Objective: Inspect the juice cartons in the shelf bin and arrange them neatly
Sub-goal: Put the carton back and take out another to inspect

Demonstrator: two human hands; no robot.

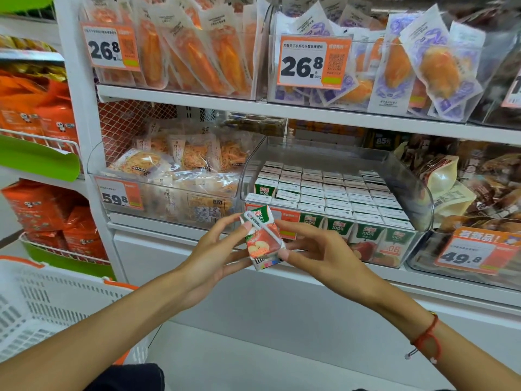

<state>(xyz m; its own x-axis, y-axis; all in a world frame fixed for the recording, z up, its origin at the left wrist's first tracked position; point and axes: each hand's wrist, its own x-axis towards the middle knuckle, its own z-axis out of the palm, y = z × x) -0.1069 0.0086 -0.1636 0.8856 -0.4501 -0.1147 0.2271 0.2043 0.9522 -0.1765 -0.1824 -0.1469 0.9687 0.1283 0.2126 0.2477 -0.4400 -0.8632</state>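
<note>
Pinching one juice carton (262, 239) from both sides, the left hand (217, 249) cradles it from below and behind with its thumb on the face, while the right hand (315, 249) grasps the lower right corner with fingertips, so each grip is closed on the same carton. It sits tilted, straw side up toward the eyes, a hold that looks meant for checking the pack. It hangs just in front of the clear shelf bin (417, 198), apart from the tidy rows of cartons (332, 190) inside. Both forearms reach forward and converge, wrists slightly bent, a red cord bracelet (427, 338) on the right wrist. A white basket (42, 300) sits low on the left.
</note>
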